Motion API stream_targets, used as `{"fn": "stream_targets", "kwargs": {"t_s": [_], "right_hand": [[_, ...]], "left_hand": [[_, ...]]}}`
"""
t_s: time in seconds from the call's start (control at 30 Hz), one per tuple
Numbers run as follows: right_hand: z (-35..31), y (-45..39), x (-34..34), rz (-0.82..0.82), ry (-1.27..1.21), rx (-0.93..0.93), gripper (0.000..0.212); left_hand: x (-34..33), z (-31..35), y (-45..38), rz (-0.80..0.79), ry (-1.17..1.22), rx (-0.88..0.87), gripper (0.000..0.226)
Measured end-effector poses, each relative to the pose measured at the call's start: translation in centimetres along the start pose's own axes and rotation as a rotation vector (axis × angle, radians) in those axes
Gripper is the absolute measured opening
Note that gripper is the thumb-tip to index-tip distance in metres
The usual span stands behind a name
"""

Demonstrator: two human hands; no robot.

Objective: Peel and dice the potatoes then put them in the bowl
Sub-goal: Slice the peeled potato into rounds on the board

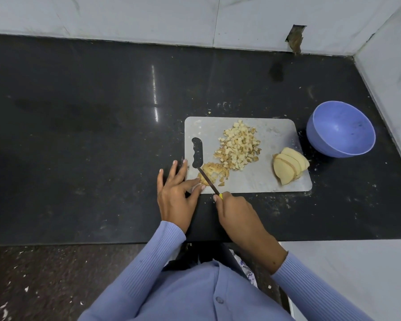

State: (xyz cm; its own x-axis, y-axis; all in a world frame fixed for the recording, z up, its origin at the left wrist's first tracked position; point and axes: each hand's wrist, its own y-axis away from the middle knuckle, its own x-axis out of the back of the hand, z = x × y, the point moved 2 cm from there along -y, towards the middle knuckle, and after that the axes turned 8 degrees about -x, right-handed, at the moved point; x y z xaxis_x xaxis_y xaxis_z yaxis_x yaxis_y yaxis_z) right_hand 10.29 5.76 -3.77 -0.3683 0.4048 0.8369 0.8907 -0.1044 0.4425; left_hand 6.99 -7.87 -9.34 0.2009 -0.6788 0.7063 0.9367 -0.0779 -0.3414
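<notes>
Bowl (340, 129): on the counter (102, 135) just right of the cutting board (264, 181), holds nothing visible. Board carries a pile of diced potato (237, 144) mid-board and a stack of slices (289, 165) near its right edge. Left hand (178, 193), fingers mostly straight, steadies a potato piece (210, 173) at the near-left corner. Right hand (236, 212) grips the knife (207, 179); blade's long axis runs from the hand up-left across the piece.

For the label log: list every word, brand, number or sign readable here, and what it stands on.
None. The cutting board, bowl, knife, counter and wall tiles show no readable writing. The patterned bit below the counter edge is too small to tell.
</notes>
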Motion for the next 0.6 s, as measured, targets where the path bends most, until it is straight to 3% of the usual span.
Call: {"fn": "stream_targets", "kwargs": {"t_s": [0.6], "right_hand": [[0.5,0.0,-0.9,-0.052,0.121,-0.046,0.036]], "left_hand": [[0.3,0.7,-1.5,-0.089,-0.083,0.103,0.010]]}}
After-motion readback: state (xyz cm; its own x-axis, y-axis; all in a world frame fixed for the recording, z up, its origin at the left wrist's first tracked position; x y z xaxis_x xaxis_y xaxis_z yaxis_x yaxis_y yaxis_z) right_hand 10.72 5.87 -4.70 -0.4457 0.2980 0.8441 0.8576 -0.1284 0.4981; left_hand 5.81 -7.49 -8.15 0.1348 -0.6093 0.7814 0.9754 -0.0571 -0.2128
